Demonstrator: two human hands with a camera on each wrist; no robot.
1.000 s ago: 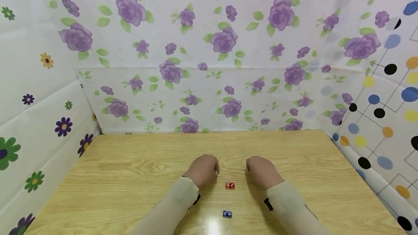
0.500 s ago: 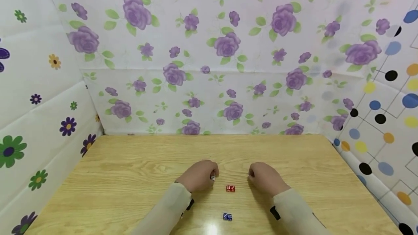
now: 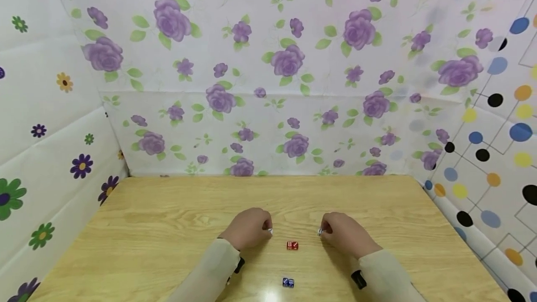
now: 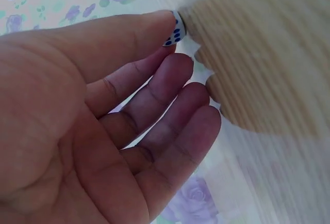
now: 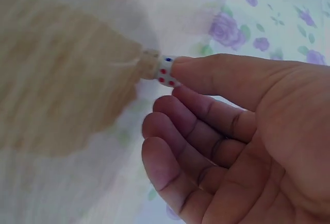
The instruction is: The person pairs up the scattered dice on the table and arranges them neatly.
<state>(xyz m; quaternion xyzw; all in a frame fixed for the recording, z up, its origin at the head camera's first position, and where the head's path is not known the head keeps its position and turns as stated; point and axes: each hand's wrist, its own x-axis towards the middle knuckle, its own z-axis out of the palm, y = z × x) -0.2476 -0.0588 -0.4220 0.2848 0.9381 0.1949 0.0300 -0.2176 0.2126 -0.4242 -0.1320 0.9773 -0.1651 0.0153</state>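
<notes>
Between the thumb and index finger of my left hand (image 3: 248,228) I pinch a white die (image 4: 177,32); dark blue pips show on it in the left wrist view. My right hand (image 3: 347,234) pinches another white die (image 5: 166,71), with red and blue pips facing the right wrist camera. Both dice are low over the wooden table (image 3: 176,227), and the right one is close to its reflection-like image on the surface. A pair of red dice (image 3: 292,245) sits side by side between the hands. Nearer to me lies a pair of blue dice (image 3: 288,282).
Behind the table hangs a white cloth with purple roses (image 3: 289,62). A flower-print cloth (image 3: 46,129) closes off the left side, and one with coloured dots (image 3: 482,153) the right. A bright light glare lies near the table's front.
The hands have drawn slightly farther apart and toward me. The white dice, hidden in the fingers at first, now show at the fingertips. The red and blue dice stay put on the table.
</notes>
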